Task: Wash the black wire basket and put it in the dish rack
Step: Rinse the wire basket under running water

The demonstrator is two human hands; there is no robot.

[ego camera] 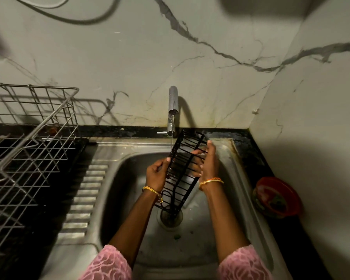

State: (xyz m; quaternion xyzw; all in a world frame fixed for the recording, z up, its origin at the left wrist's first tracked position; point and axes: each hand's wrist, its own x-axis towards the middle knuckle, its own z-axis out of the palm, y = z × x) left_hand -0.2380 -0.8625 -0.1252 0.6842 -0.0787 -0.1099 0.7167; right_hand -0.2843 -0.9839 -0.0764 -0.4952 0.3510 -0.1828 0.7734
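Over the steel sink (238, 178), you hold the black wire basket (182, 170) tilted on end, its top near the tap (173, 102), where a thin stream of water falls onto its edge. Your left hand (157, 174) grips one long side with curled fingers; your right hand (208, 162) clasps the other. Left of you, the dish rack (28, 142) stands on the dark surface (251, 150).

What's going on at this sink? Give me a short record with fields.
Held item: black wire basket, tilted over the sink
Left hand: grips the basket's left edge
Right hand: holds its right side
Tap: running a thin stream onto the basket
Dish rack: left of the sink
Red bowl: on the counter, right of the sink
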